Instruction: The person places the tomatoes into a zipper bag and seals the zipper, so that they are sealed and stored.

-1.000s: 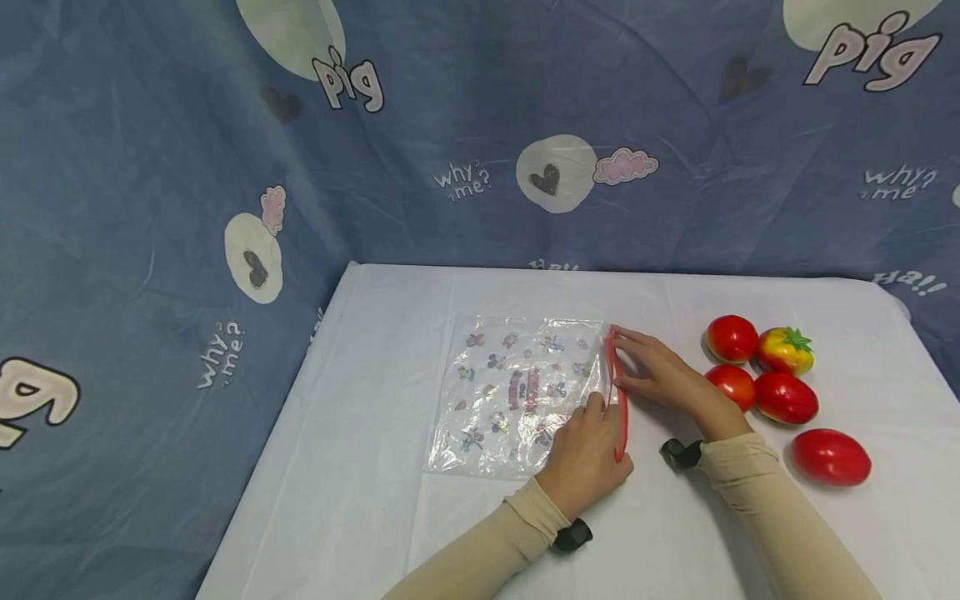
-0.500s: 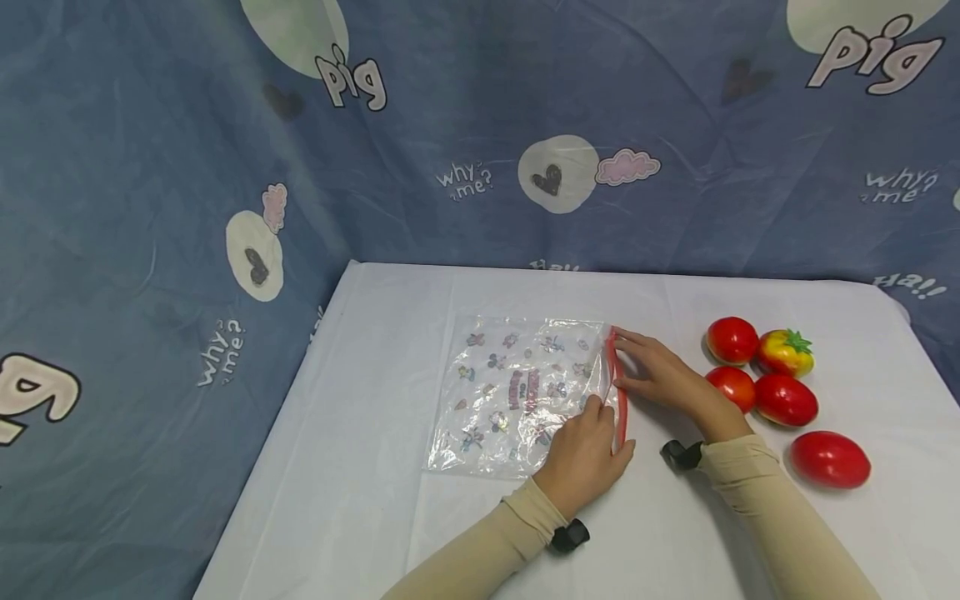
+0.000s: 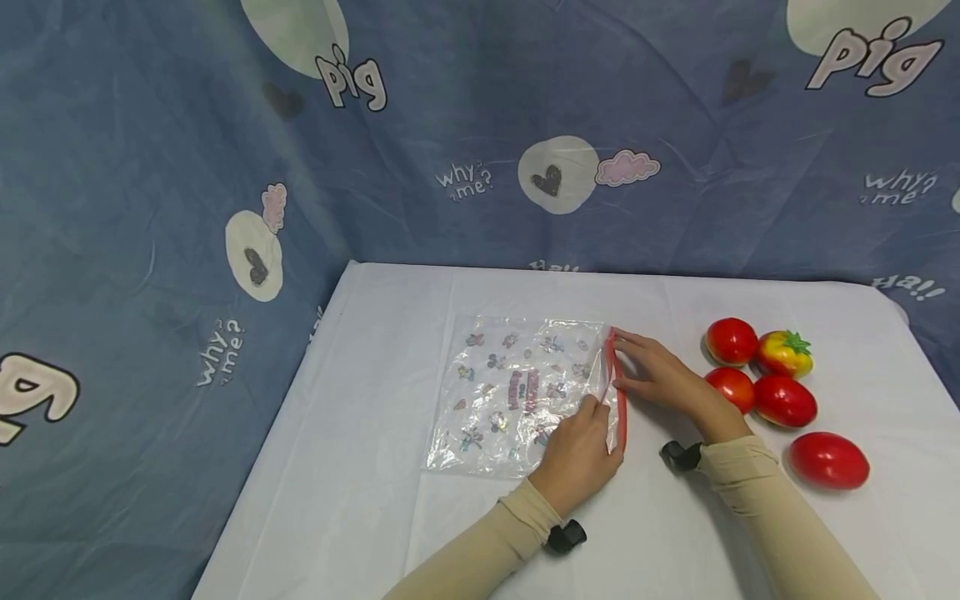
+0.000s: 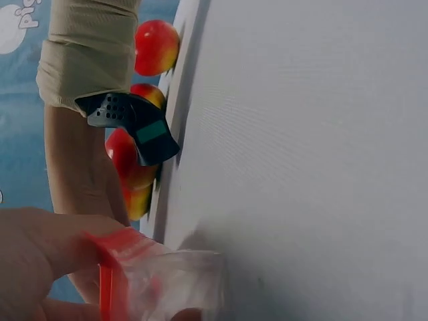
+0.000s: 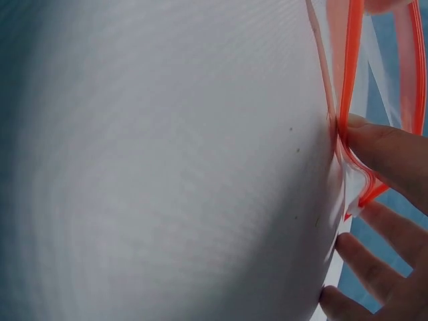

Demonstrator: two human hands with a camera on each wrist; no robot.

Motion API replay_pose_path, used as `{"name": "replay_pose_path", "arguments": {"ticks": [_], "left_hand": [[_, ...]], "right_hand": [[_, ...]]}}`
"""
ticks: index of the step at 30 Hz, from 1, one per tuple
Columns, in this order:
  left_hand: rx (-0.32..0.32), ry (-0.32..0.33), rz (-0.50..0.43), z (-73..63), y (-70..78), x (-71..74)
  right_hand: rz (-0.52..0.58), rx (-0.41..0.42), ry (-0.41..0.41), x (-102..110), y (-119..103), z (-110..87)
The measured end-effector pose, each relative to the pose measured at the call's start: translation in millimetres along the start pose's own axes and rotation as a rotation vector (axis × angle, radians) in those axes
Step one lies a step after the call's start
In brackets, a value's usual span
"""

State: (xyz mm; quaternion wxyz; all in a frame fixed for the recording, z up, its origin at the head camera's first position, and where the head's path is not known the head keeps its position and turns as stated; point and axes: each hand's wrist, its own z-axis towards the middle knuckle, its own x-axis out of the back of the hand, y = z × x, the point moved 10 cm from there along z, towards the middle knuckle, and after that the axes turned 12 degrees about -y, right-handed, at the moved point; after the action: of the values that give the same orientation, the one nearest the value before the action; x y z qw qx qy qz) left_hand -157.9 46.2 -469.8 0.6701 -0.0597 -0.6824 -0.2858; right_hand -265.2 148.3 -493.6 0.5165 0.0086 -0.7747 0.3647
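Note:
A clear zip bag (image 3: 487,392) with small printed figures lies flat on the white table, its red zip strip (image 3: 622,417) along the right side. My left hand (image 3: 576,457) pinches the bag's film near the lower part of that strip. In the left wrist view, the mouth stands parted beside the left hand's fingers (image 4: 73,244). My right hand (image 3: 660,375) holds the upper part of the strip. The right wrist view has the right thumb (image 5: 388,150) against the red edge, with the two edges apart above it.
Right of the right hand lie several glossy fruits: a lone red one (image 3: 829,460), a red one (image 3: 731,342) at the back, and a yellow-red one (image 3: 785,353) with green leaves. Behind the table hangs a blue printed cloth (image 3: 450,100).
My left hand has drawn slightly left and back from the red strip, its thumb now closer to its fingers. The right hand and the fruits have stayed put.

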Motion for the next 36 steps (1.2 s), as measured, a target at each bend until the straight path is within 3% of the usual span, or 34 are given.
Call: {"name": "replay_pose_path", "arguments": {"ticks": [5, 15, 20, 28, 32, 36], "left_hand": [[0.012, 0.001, -0.098, -2.7, -8.8, -0.8], [0.077, 0.098, -0.266, -10.6, -28.0, 5.3], [0.072, 0.148, -0.378, -12.7, -35.1, 10.4], [0.018, 0.248, -0.372, -15.7, -29.3, 30.9], [0.010, 0.252, -0.414, -14.7, -28.6, 36.2], [0.039, 0.204, -0.496, -11.9, -34.6, 28.4]], "right_hand": [[-0.002, -0.012, -0.003, -1, 1, 0.3], [-0.007, 0.001, -0.012, 0, -1, -0.7], [-0.011, 0.027, 0.014, 1, -4, -0.9], [-0.002, 0.040, 0.038, 2, -4, -4.3], [0.001, 0.048, 0.045, 3, -4, -5.6], [0.017, 0.031, 0.031, 2, 0, -4.3]]}}
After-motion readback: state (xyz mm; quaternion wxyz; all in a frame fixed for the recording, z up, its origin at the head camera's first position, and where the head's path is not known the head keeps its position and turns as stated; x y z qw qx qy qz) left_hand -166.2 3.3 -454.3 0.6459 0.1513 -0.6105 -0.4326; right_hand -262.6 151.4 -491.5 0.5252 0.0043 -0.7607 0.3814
